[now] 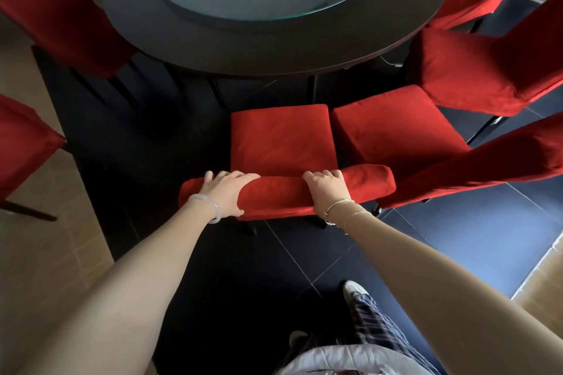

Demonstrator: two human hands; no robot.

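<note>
Red chair (280, 137) stands just short of the round table (274, 52), seat front pointing at the table's near edge; its backrest top (278, 193) has its long axis left to right, roughly along that edge; left hand (224, 192) grips the backrest's left part, fingers curled over; right hand (327, 190) grips the right part likewise; hands well apart; second chair (393, 131) just beside it, also facing the table.

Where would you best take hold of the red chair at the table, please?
Grip the padded top of its backrest from behind, as the left hand and right hand do. It is a rounded bar nearest you; the seat faces the table.
</note>
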